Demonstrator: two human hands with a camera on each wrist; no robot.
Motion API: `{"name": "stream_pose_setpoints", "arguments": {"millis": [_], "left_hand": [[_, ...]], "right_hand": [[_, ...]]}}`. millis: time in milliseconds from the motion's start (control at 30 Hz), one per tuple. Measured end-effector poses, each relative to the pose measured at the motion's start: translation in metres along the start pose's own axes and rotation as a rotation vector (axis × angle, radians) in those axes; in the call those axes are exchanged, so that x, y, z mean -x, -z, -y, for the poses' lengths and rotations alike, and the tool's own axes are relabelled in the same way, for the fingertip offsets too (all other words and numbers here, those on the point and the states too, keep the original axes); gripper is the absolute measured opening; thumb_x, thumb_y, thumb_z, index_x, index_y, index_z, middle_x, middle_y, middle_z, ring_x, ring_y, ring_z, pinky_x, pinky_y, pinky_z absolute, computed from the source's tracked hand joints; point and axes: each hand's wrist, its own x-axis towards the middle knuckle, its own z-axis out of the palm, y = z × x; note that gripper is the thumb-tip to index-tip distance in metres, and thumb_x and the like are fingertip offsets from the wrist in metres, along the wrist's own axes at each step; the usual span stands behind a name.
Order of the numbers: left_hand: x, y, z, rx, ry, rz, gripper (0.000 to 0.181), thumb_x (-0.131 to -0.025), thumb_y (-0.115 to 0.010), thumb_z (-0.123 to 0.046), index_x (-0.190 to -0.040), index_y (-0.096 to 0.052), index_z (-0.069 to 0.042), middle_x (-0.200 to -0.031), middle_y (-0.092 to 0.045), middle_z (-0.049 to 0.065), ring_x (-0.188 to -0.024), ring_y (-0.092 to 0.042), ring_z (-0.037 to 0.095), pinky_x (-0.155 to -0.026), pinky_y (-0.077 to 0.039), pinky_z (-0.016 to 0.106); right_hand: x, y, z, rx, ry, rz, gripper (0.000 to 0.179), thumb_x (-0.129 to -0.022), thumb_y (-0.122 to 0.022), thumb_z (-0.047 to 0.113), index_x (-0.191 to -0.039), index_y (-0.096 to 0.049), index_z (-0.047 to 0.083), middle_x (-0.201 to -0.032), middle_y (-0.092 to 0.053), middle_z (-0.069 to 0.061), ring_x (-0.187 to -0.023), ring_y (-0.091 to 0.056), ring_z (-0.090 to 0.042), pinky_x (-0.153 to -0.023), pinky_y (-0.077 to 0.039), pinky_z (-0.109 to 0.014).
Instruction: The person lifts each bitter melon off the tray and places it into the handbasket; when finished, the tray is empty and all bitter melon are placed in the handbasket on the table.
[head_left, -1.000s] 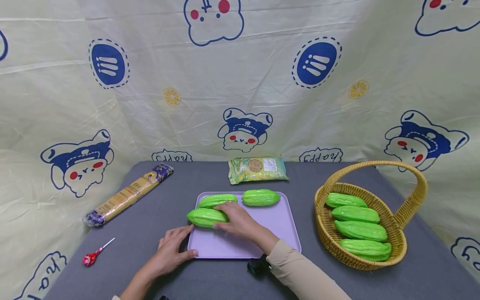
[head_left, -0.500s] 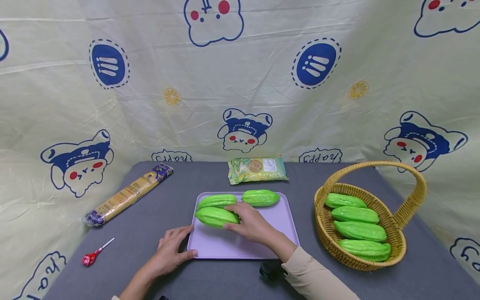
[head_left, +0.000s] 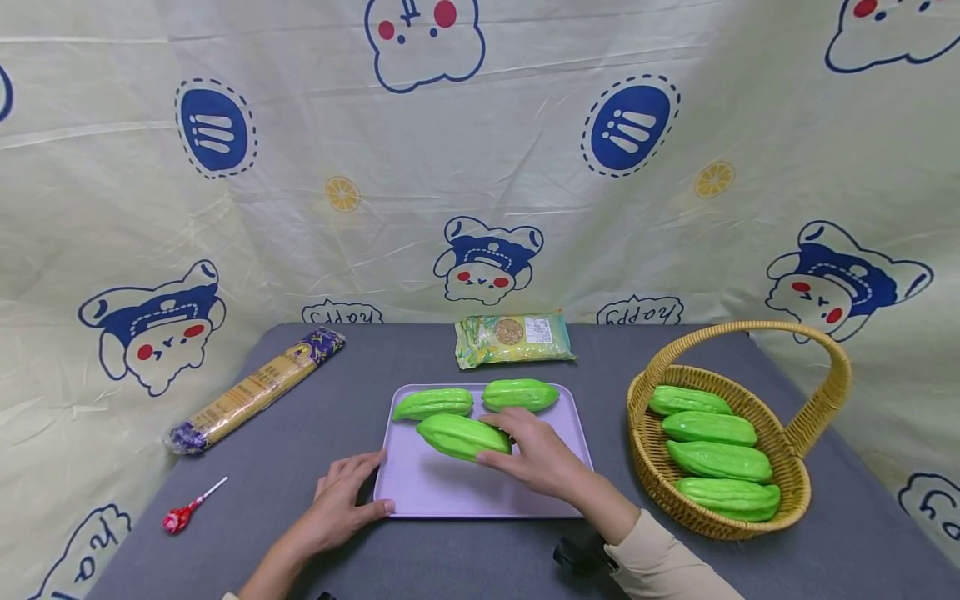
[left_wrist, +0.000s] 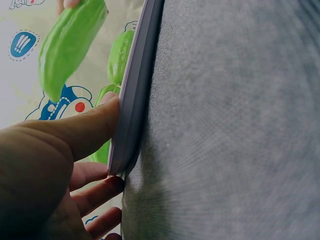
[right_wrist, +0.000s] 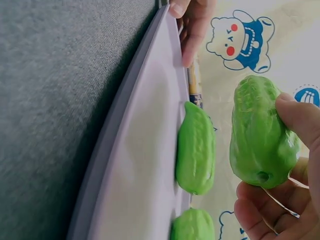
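r grip (head_left: 536,454) pinches veg (head_left: 459,437) over tray (head_left: 472,492), room twd near rim (head_left: 480,516); l grip (head_left: 345,497) spread, touching l edge (head_left: 389,425).

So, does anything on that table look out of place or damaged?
Nothing looks spilled or damaged. The one oddity, to my eye, is the red lollipop on the table, left of the tray: a stray-looking treat lying by itself. The tilted green gourd is simply held by the right hand.

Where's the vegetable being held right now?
In the head view's lower middle, the vegetable is in the person's right hand, over the purple tray, left of the basket.
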Motion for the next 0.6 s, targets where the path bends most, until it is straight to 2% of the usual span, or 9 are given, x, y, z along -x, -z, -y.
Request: {"name": "stream_pose_setpoints", "arguments": {"millis": [200, 433, 600], "left_hand": [[0.000, 0.001, 0.000, 0.005, 0.012, 0.012, 0.070, -0.076, -0.076, -0.035, -0.136, -0.050, -0.010, -0.137, -0.051, 0.011, -0.127, -0.037, 0.033, -0.099, -0.024, 0.056], [0.001, 0.002, -0.001, 0.014, 0.037, 0.040, 0.070, -0.076, -0.075, -0.036, -0.137, -0.050, -0.012, -0.138, -0.050, 0.011, -0.128, -0.036, 0.034, -0.100, -0.024, 0.057], [0.000, 0.003, -0.001, 0.019, 0.039, 0.043, 0.071, -0.076, -0.075, -0.036, -0.137, -0.049, -0.012, -0.138, -0.050, 0.011, -0.128, -0.036, 0.033, -0.100, -0.024, 0.058]], "right_hand": [[0.014, 0.012, -0.002, -0.003, -0.014, -0.043, 0.049, -0.081, -0.071, 0.038, -0.121, -0.063, 0.012, -0.106, -0.064, 0.002, -0.087, -0.052, -0.006, -0.072, -0.044, -0.022], [0.030, 0.034, -0.003, -0.009, -0.060, -0.070, 0.046, -0.080, -0.072, 0.037, -0.121, -0.063, 0.018, -0.105, -0.062, 0.006, -0.085, -0.051, -0.003, -0.071, -0.046, -0.023], [0.043, 0.050, -0.007, 0.030, -0.077, -0.110, 0.045, -0.080, -0.073, 0.036, -0.120, -0.063, 0.018, -0.100, -0.061, 0.008, -0.083, -0.049, -0.002, -0.068, -0.043, -0.022]]}}
